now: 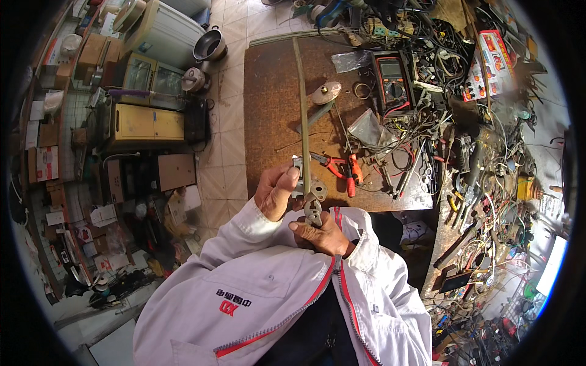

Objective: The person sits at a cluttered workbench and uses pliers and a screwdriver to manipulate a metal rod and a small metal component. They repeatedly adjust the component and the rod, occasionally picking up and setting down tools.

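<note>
My left hand (276, 190) pinches a small silver metal part (297, 169) between thumb and fingers. Beside it runs a long, narrow metal strip (302, 104), stretching away over the table. Close to my jacket, my right hand (325, 234) is closed around grey metal pliers (312, 213), their head pointing up toward the strip's near end. A small metal plate with holes (318, 191) sits at that end, just above the pliers. Whether the jaws grip the plate or the strip I cannot tell. My fingers hide the pliers' handles.
On the brown table (268, 91) lie red-handled pliers (332, 166), a red screwdriver (350, 183), a round metal disc (325, 93), plastic bags (369, 129) and a multimeter (392, 82). Tangled cables (439, 55) and tools crowd the right side. A pan (209, 45) stands at far left.
</note>
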Demonstrator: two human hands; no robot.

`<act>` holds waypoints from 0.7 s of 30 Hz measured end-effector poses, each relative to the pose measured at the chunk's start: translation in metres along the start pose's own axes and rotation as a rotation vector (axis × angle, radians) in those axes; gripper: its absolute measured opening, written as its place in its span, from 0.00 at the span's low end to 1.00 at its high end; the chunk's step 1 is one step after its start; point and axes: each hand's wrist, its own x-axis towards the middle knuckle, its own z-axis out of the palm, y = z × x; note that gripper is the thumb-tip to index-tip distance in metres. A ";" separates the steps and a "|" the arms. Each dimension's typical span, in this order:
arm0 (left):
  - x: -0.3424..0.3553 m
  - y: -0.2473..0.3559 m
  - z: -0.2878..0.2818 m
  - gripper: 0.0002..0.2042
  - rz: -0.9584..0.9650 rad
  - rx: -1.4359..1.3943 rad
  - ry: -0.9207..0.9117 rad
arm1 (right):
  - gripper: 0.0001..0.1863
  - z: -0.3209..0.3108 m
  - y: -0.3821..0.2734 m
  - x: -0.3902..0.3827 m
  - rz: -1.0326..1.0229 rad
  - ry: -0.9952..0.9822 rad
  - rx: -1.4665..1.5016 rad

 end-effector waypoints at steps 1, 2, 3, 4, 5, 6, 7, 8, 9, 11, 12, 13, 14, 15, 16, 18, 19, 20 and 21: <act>-0.001 0.002 0.002 0.28 0.007 0.001 0.002 | 0.20 0.000 0.000 0.000 -0.002 0.001 -0.029; -0.002 0.003 0.003 0.28 0.014 0.003 0.004 | 0.20 0.000 -0.001 -0.001 0.005 0.002 -0.057; -0.004 0.004 0.000 0.28 -0.006 0.018 -0.009 | 0.21 0.000 -0.001 -0.001 0.014 -0.009 -0.085; -0.007 0.006 -0.005 0.28 -0.026 0.033 -0.020 | 0.21 0.000 -0.001 -0.001 0.023 -0.022 -0.113; -0.010 0.007 -0.008 0.29 -0.047 0.049 -0.032 | 0.21 0.000 -0.002 -0.001 0.034 -0.046 -0.140; -0.011 0.007 -0.009 0.29 -0.049 0.055 -0.022 | 0.21 -0.001 -0.002 -0.001 0.045 -0.070 -0.167; -0.011 0.006 -0.011 0.29 -0.051 0.064 -0.013 | 0.21 -0.002 -0.001 0.001 0.045 -0.084 -0.202; -0.012 0.006 -0.013 0.29 -0.053 0.073 -0.004 | 0.20 -0.004 0.000 0.002 0.045 -0.098 -0.237; -0.012 0.012 -0.017 0.28 -0.091 0.156 -0.054 | 0.20 -0.005 0.000 0.004 0.044 -0.112 -0.272; -0.011 0.037 -0.028 0.27 -0.164 0.316 -0.151 | 0.19 0.003 -0.007 0.005 -0.051 -0.102 -0.368; -0.007 0.053 -0.026 0.25 -0.067 0.552 -0.212 | 0.19 0.006 -0.009 0.007 -0.100 -0.095 -0.415; -0.006 0.070 -0.027 0.24 -0.106 0.724 -0.238 | 0.17 -0.006 -0.015 0.012 -0.019 -0.234 -0.581; -0.005 0.080 -0.029 0.23 -0.148 0.899 -0.270 | 0.17 -0.008 -0.025 0.011 -0.044 -0.224 -0.686; -0.006 0.078 -0.033 0.22 -0.175 0.857 -0.268 | 0.17 -0.006 -0.039 0.007 -0.071 -0.213 -0.791; -0.004 0.072 -0.037 0.22 -0.198 0.811 -0.275 | 0.17 -0.005 -0.052 0.005 -0.096 -0.191 -0.897; -0.003 0.068 -0.039 0.22 -0.206 0.641 -0.222 | 0.16 -0.013 -0.062 0.010 0.005 -0.272 -0.852; -0.003 0.064 -0.035 0.22 -0.192 0.514 -0.167 | 0.16 -0.023 -0.057 0.009 0.007 -0.246 -0.768; -0.003 0.062 -0.032 0.22 -0.178 0.391 -0.110 | 0.16 -0.027 -0.057 0.008 0.003 -0.224 -0.683; 0.000 0.046 -0.037 0.23 -0.099 0.194 -0.159 | 0.15 -0.026 -0.060 0.001 -0.022 -0.160 -0.542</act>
